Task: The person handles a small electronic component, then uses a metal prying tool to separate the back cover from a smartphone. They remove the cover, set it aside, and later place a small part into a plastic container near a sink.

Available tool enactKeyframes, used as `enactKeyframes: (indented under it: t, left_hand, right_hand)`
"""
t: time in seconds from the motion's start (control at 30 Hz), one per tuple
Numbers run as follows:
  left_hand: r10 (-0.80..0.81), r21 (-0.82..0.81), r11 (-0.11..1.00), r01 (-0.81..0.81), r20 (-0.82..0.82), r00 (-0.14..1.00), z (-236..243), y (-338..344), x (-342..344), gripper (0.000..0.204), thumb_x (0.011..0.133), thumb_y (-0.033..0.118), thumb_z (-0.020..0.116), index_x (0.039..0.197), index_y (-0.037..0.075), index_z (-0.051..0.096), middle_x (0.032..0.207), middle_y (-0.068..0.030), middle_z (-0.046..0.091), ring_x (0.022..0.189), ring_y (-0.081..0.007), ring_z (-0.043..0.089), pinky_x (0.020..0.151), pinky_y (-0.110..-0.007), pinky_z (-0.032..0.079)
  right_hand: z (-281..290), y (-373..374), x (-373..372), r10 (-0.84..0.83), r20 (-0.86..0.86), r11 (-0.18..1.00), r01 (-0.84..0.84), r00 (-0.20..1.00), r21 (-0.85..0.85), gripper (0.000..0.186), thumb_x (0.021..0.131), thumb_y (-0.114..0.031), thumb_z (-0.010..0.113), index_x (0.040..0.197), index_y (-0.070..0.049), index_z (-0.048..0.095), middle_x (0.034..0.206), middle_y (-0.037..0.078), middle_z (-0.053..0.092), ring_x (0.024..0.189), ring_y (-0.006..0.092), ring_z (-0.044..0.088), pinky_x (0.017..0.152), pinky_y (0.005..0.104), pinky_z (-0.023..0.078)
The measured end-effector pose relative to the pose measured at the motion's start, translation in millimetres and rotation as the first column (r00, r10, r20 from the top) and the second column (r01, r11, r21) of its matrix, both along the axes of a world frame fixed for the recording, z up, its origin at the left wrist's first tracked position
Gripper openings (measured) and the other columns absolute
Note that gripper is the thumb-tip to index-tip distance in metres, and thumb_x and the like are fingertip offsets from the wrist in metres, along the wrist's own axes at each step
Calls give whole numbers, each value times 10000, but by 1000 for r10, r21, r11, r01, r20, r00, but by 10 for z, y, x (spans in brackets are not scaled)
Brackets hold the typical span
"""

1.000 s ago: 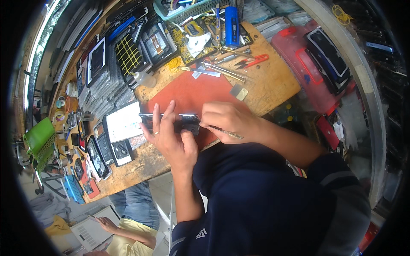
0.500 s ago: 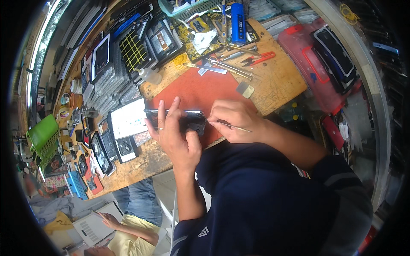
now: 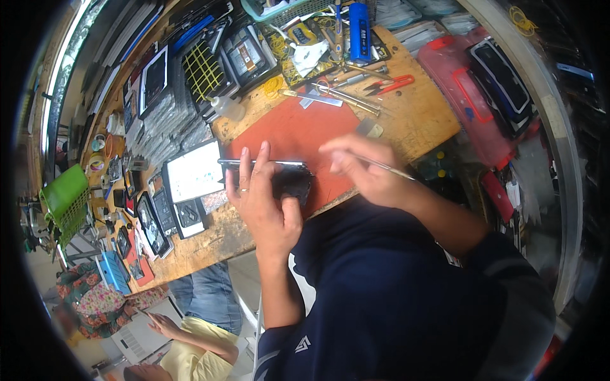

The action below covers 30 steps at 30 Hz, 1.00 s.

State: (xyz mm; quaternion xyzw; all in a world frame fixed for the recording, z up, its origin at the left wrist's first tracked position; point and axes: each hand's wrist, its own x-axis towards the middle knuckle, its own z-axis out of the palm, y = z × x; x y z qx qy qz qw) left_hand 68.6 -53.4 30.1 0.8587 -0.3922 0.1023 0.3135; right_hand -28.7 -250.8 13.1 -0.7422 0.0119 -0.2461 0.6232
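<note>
My left hand (image 3: 264, 209) is wrapped round a dark, opened phone (image 3: 293, 183), thumb on its near side and fingers over its far edge. The phone is tilted up above a red mat (image 3: 279, 130), with its long thin edge on the far side. To the right, my right hand (image 3: 372, 168) grips a thin metal tool (image 3: 395, 170) whose exact kind I cannot make out. Its shaft points back toward my wrist. This hand is smeared by motion and apart from the phone. A small flat piece (image 3: 370, 128) lies beyond it at the mat's edge.
Red-handled cutters (image 3: 393, 84), screwdrivers (image 3: 346, 98) and a blue device (image 3: 359, 35) lie at the back. A squeeze bottle (image 3: 227, 108) stands left of the mat, near a white-screened tablet (image 3: 194, 173). A seated person in yellow (image 3: 200, 349) is at lower left.
My right hand has moved right, away from the phone, with the thin tool still in it. The left hand keeps hold of the phone. A person in flowered clothing shows more at lower left.
</note>
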Motion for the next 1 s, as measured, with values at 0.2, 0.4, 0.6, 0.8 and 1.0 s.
enactKeyframes:
  t: [0.2,0.4,0.6,0.8,1.0]
  left_hand:
    - [63,-69,996,-55,132,989,-86,-31,-41,408,736,107,602,1136,37,646,1484,-215,581,1413,-429,494,1200,-559,253]
    - [58,4,998,-59,161,985,-194,54,-133,280,814,213,612,1050,86,694,1137,-128,663,1115,-320,593,1040,-490,355]
    - [108,20,994,-112,142,984,-215,41,-222,275,843,201,596,1069,87,703,1109,-83,695,1122,-303,608,1060,-467,343]
    - [87,32,995,-93,156,984,-256,90,-260,274,832,180,602,1067,88,708,1111,-81,703,1129,-300,615,1048,-458,345]
    - [104,35,994,-108,106,989,-332,152,-294,241,922,245,622,1060,81,732,1124,-85,716,1127,-309,627,1026,-456,373]
  right_hand:
    - [136,55,226,32,50,966,-18,998,-256,104,990,-83,688,1029,10,716,843,171,656,800,385,671,699,453,521]
    - [56,41,337,40,-5,942,-40,999,-333,111,1007,-79,654,1014,6,724,896,165,668,825,372,667,718,437,514]
    - [-25,-4,418,15,30,940,-4,999,-340,118,1011,-55,625,985,34,699,866,183,661,797,369,663,708,426,509]
    - [-127,25,487,-59,28,969,64,998,-240,133,1013,-58,617,974,44,692,852,199,670,774,375,671,693,430,512]
    - [-252,-22,582,-21,-46,999,19,999,-37,160,1010,-72,633,928,53,688,767,212,677,719,388,681,655,445,512]
